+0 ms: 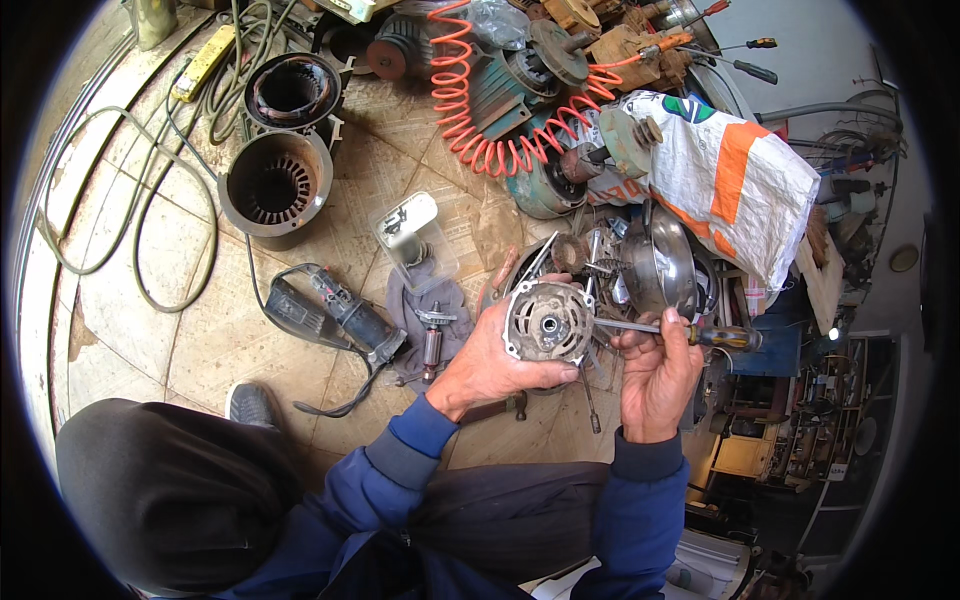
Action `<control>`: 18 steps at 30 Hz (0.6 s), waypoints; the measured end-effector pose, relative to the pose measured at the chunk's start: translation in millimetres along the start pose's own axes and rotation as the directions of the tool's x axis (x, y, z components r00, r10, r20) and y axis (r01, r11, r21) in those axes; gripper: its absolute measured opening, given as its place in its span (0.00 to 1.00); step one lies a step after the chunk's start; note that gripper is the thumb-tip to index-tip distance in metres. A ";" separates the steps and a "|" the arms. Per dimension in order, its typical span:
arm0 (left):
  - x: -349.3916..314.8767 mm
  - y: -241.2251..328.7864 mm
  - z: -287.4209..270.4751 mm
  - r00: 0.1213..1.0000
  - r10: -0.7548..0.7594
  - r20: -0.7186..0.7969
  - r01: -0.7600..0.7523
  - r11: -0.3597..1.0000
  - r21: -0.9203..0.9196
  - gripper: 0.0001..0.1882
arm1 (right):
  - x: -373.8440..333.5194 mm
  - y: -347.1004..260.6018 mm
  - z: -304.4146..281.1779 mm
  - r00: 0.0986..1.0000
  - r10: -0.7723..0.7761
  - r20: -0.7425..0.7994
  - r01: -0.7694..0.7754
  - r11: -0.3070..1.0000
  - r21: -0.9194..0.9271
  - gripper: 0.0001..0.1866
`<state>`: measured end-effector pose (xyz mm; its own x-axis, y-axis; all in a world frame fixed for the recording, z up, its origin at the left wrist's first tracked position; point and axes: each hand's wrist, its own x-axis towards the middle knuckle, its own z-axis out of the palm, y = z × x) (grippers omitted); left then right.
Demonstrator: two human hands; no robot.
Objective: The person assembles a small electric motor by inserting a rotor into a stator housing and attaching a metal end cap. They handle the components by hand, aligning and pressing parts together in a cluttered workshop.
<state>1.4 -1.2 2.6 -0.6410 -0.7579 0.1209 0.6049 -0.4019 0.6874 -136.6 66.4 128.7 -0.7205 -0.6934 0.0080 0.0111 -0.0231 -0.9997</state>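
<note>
Far left: grey cables (130, 215) are looping over the tiled floor (200, 330). Beside them two round motor housings are standing open end up, the nearer a grey stator shell (274, 184), the farther one showing copper windings (292, 92). An orange coiled hose (470, 110) is running across the top of the heap of motor parts behind them.

Moving right along the floor: an angle grinder (335, 315) is lying on its side, cord trailing toward my shoe (250, 403). Just beside it a small armature (432, 345) is resting on a grey rag (430, 310), with a clear plastic box (415, 240) just above the rag.

Centre: my left hand (490, 365) is gripping a round aluminium motor end cover (548, 322), fingers curled under its rim and thumb along the lower edge, open face toward me, bearing seat visible at the middle. I am holding it up in front of my lap, above the clutter of metal parts.

Right of that: my right hand (655, 375) is closed around a screwdriver (680, 331) with a yellow-and-black handle; the shaft is lying nearly level and its tip is meeting the right edge of the cover. Whether the tip is seated in a screw, I cannot tell.

Behind my right hand a shiny steel bowl (668, 262) is standing on edge, and a white and orange woven sack (735, 180) is draping over the pile at far right.
</note>
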 end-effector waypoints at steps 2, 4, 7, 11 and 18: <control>-1.0 2.1 2.0 1.000 0.000 -0.016 0.000 1.000 -0.031 0.41 | -0.6 -1.4 0.0 1.000 0.002 -0.006 -0.002 1.000 0.003 0.06; -2.7 3.8 4.0 0.999 -0.018 -0.037 0.014 0.995 -0.098 0.40 | -1.0 -1.7 0.1 1.000 0.005 -0.011 -0.005 1.000 0.009 0.06; -1.6 3.8 2.1 0.999 -0.022 -0.025 0.020 0.998 -0.059 0.41 | -1.3 -3.0 1.1 1.000 0.009 -0.015 -0.009 1.000 0.014 0.06; -1.6 3.7 2.9 1.000 0.000 -0.032 -0.001 0.999 -0.052 0.42 | -0.5 -3.7 -0.7 1.000 0.008 -0.011 -0.008 1.000 0.007 0.07; -1.8 4.2 2.1 1.000 -0.010 -0.029 0.008 0.998 -0.061 0.45 | -0.9 -4.7 -1.0 1.000 0.001 -0.017 -0.001 1.000 0.013 0.06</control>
<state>4.1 -0.5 6.7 -0.6330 -0.7685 0.0932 0.6274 -0.4388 0.6433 -136.7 67.9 133.3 -0.7325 -0.6807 0.0068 0.0205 -0.0321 -0.9993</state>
